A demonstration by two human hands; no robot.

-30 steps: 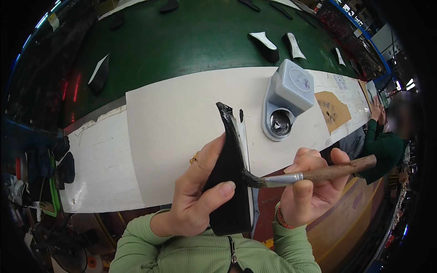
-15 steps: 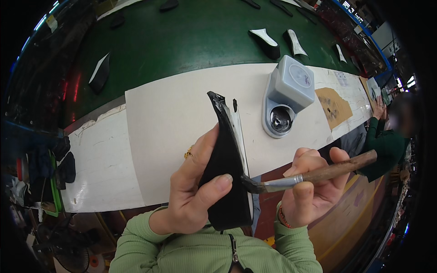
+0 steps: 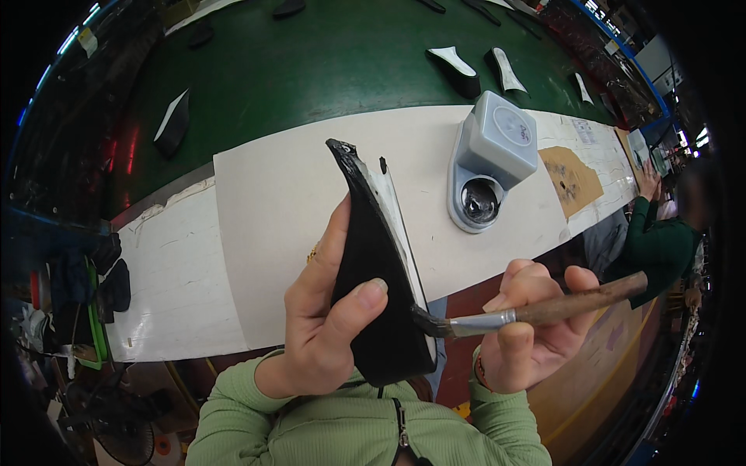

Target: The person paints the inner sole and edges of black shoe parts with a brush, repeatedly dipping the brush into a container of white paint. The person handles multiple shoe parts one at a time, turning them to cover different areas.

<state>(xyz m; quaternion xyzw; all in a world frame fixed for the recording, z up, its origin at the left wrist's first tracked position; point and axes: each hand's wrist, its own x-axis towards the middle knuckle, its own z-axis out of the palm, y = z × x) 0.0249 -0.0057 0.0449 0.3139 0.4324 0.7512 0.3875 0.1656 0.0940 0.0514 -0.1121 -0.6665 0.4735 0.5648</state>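
My left hand (image 3: 326,326) grips the black sole piece (image 3: 377,272), thumb across its face — it now stands taller and tipped further left than a second ago. My right hand (image 3: 532,326) stays clenched on the brush (image 3: 536,311), bristles touching the piece's lower right edge, so coating of that edge looks underway. Glue pot (image 3: 489,167) sits beyond my fingers on the white bench (image 3: 264,202).

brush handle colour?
Brown wood with a silver metal ferrule; the brush sits in the right hand, clearest in the head view.
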